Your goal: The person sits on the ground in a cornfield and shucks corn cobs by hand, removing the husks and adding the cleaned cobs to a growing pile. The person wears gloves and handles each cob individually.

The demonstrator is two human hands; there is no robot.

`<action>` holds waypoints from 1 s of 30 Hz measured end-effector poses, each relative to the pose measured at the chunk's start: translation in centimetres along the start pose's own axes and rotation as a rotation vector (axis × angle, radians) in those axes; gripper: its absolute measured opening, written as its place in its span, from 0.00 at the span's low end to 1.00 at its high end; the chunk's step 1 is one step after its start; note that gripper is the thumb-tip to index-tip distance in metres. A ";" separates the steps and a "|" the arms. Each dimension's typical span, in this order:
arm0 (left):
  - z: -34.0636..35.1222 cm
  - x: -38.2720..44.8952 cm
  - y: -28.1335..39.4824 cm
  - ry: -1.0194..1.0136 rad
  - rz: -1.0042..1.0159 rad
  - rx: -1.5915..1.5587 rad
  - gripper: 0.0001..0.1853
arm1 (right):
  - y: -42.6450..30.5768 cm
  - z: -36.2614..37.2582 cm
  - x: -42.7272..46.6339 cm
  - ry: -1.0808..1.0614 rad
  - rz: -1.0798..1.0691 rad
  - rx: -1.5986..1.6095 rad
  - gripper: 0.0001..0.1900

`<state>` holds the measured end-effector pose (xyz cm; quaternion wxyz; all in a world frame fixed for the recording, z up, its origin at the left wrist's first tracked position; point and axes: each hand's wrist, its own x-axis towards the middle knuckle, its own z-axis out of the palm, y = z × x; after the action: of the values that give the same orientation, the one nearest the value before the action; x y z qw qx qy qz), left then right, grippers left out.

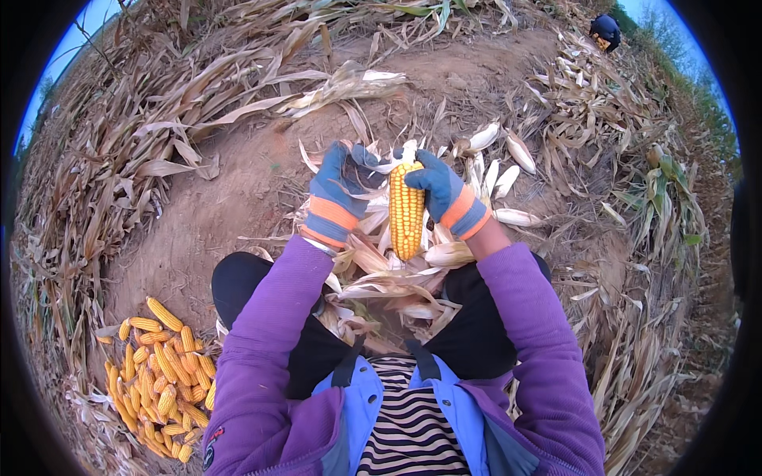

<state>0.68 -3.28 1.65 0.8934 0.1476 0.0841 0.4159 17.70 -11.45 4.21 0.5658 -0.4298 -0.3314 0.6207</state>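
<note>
An ear of yellow corn (406,211), its kernels bare, hangs tip down in front of me. My right hand (439,183), in a blue and orange work glove, is closed around its upper end, near the pale stalk end. Dry husk leaves (374,189) stretch from that end towards my left hand (339,184), gloved alike, which has its fingers bent around some of them. Loose husks (381,279) and a few ears with husk on lie beneath, between my legs.
Left of my knee is a heap of husked corn ears (166,381). Unhusked ears (506,181) lie beyond my right hand. Dry corn stalks (196,89) cover the ground on the left, more leaves (619,107) on the right. Another person (605,28) is far off at the upper right.
</note>
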 end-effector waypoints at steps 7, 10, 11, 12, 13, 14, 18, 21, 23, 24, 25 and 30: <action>0.1 0.0 -0.3 0.268 0.060 -0.005 0.14 | 1.4 1.0 0.3 -0.100 -0.086 -0.367 0.30; -4.0 1.6 -0.4 0.119 0.025 -0.160 0.08 | 1.0 2.2 0.1 -0.157 -0.206 -0.766 0.30; -1.3 0.8 -1.1 0.278 0.073 -0.063 0.09 | 1.5 1.4 -0.2 -0.146 -0.218 -0.842 0.30; -2.3 0.8 -0.8 0.123 0.015 -0.002 0.07 | 1.5 2.2 -0.4 -0.164 -0.206 -0.879 0.29; 0.5 -0.3 -0.3 0.220 -0.042 0.226 0.04 | 1.5 1.8 -0.6 -0.141 -0.191 -0.928 0.29; -0.4 0.2 -0.9 -0.039 0.213 0.926 0.06 | 2.3 0.4 -0.4 -0.111 -0.215 -0.951 0.29; -8.5 5.8 -3.1 0.058 1.008 1.413 0.06 | 2.9 2.8 0.9 -0.143 -0.271 -1.080 0.28; -8.7 6.6 -3.8 0.021 0.990 1.376 0.05 | 3.5 2.0 1.5 -0.116 -0.398 -1.227 0.27; -8.2 6.4 -3.6 0.059 0.819 1.215 0.05 | 3.7 2.0 1.8 -0.118 -0.465 -1.287 0.27; -7.4 5.8 -3.1 0.114 0.740 1.191 0.05 | 3.5 2.4 1.8 -0.123 -0.490 -1.319 0.27; -6.4 5.3 -2.7 0.167 0.664 1.165 0.05 | 3.4 2.8 1.7 -0.125 -0.518 -1.354 0.27; -0.7 1.0 0.4 0.186 0.335 2.235 0.09 | 3.5 3.2 2.2 -0.037 -0.619 -1.543 0.26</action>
<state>0.83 -2.13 1.09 0.1845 0.8406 0.4536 0.2315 13.32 -9.49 2.06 0.2520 -0.5763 -0.7763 0.0425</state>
